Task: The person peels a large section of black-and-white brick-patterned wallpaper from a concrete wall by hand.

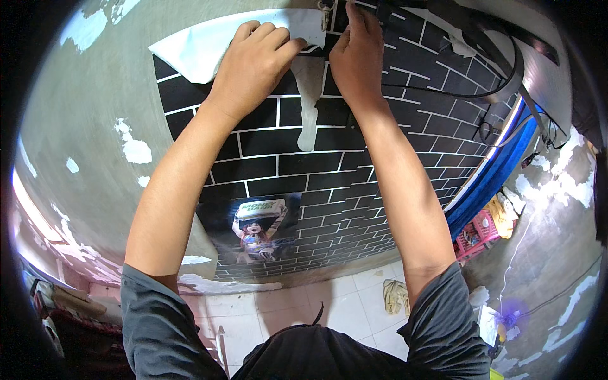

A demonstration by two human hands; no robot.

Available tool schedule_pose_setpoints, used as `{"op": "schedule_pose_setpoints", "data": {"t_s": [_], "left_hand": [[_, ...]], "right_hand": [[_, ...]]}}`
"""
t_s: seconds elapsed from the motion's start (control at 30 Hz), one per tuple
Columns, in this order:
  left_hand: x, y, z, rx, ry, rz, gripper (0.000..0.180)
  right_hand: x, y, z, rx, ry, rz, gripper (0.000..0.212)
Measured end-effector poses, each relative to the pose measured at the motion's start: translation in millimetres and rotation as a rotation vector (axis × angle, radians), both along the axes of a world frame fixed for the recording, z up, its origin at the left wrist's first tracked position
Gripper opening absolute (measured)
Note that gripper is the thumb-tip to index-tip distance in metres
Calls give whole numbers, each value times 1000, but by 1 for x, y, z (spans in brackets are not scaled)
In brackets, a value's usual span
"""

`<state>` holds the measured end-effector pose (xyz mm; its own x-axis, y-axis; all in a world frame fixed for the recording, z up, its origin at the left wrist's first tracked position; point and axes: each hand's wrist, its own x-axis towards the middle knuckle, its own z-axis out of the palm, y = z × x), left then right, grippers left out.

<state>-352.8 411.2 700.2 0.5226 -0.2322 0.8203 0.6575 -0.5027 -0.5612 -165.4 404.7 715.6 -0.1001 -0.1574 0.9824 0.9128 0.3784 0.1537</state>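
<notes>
Two bare hands are raised to the wall, forearms coming up from the lower edge and converging toward the top of our view. We log a black wall-covering sheet printed with white brick lines point(259, 142) on the grey patchy wall, below and between the hands. Its brick courses run crosswise, long sides left to right; its left edge slants down and rightward. At the top a smooth white folded-back flap point(196, 47) lies with its long axis sideways, rising slightly rightward, one pointed corner aimed left and another hanging down.

Left hand point(261, 54): back toward us, fingers half curled over the flap, thumb pointing right at its dark edge. We cannot tell whether the fingertips pinch it. Right hand point(358, 54): seen side-on against the black brick pattern, fingers held narrow and pointing up; we cannot tell whether they grip anything.

Between the wrists we note a ragged grey strip point(308, 120), long axis near vertical, with a rounded lower end. Lower down hangs a dark glossy poster with a figure point(256, 234). To the right: a bright blue cloth curtain point(468, 171) and a pink openwork plastic basket point(475, 234). A crumpled beige cloth point(396, 296) lies on the white tiled floor point(329, 301).
</notes>
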Motion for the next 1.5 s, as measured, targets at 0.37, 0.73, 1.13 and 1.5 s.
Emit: {"op": "schedule_pose_setpoints", "data": {"t_s": [0.37,0.73,1.13,1.5], "left_hand": [[5,-10,-25,-35,-60,111,28],[9,-17,-56,-86,-89,131,31],[8,-25,-78,-131,-83,144,34],[8,-30,-105,-242,-91,141,43]], "right_hand": [[8,8,-25,-73,-73,32,41],[-13,-22,-52,-371,246,276,25],[-20,-5,-87,-656,529,589,32],[-23,1,-126,-636,590,774,25]]}}
